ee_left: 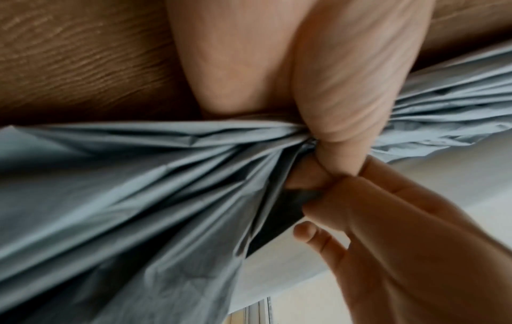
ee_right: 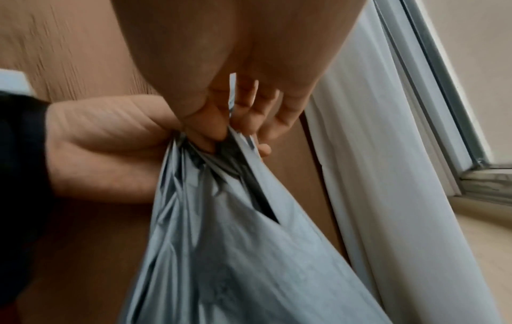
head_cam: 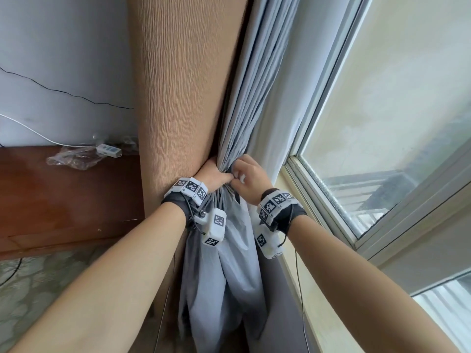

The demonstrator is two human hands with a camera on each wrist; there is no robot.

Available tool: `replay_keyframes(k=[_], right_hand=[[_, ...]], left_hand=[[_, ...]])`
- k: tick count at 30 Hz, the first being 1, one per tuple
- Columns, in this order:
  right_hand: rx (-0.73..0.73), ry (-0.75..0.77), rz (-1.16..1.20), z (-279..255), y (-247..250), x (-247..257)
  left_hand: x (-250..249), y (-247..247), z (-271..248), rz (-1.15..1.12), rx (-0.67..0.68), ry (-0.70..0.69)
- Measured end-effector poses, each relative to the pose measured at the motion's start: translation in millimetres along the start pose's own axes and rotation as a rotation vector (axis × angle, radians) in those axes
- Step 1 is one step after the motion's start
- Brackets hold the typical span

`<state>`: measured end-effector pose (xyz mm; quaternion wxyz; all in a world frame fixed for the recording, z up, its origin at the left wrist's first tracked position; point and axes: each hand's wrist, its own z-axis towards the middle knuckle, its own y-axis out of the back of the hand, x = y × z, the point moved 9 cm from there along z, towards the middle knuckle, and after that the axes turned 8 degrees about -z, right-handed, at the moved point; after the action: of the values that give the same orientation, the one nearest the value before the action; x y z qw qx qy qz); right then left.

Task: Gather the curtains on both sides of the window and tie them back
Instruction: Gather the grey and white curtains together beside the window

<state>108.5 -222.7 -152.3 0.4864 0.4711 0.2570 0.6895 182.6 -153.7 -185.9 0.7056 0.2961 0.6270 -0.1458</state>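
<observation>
We clench our left hand [head_cam: 212, 174] around the soft, slippery grey curtain [head_cam: 244, 118] at its gathered waist while our right hand [head_cam: 248, 178] pinches 1 loose fold.

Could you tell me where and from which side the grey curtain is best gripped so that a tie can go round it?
Probably at the narrow waist where its pleats converge, the spot the left hand already encircles. The grey curtain fans out above and billows below, so only there can one grip span it. Come from the room side: the brown panel backs it on the left and the window frame crowds its right.
</observation>
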Motion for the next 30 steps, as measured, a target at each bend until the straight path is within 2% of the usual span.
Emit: replay_keyframes(k=[4, 6, 8, 10, 13, 15, 18, 20, 21, 24, 26, 28, 30], right_hand=[[0.172, -0.081, 0.111, -3, -8, -11], [0.210, -0.177, 0.182, -5, -6, -22], [0.174, -0.320, 0.243, -7, -2, -38], [0.066, -0.474, 0.287, -11, 1, -56], [-0.099, -0.693, 0.287, -21, 10, -84], [-0.082, -0.774, 0.365, -25, 7, -97], [0.026, -0.862, 0.624, -21, -10, -109], [0.027, -0.907, 0.699, -15, -15, -116], [-0.024, -0.914, 0.660, -12, -11, -120], [-0.322, -0.913, 0.328, -10, 23, -128], [-0.467, -0.915, 0.282, -13, 33, -130], [-0.538, -0.962, 0.284, -18, 35, -140], [-0.496, -1.002, 0.241, -20, 38, -151]], left_hand=[[0, -11, 3, 0.000, 0.127, -0.006], [3, -11, 7, -0.030, 0.108, 0.010], [4, -9, 9, -0.054, 0.040, 0.026], [4, -8, 10, -0.038, -0.041, 0.024], [5, -5, 12, -0.045, -0.089, 0.025], [8, -2, 14, -0.063, -0.109, 0.040], [9, 2, 14, -0.092, -0.145, 0.049], [9, 3, 15, -0.097, -0.159, 0.052], [10, 4, 14, -0.096, -0.169, 0.060], [14, 8, 17, -0.098, -0.195, 0.088], [15, 10, 20, -0.087, -0.208, 0.094], [15, 11, 22, -0.079, -0.223, 0.097], [16, 10, 24, -0.085, -0.240, 0.102]])
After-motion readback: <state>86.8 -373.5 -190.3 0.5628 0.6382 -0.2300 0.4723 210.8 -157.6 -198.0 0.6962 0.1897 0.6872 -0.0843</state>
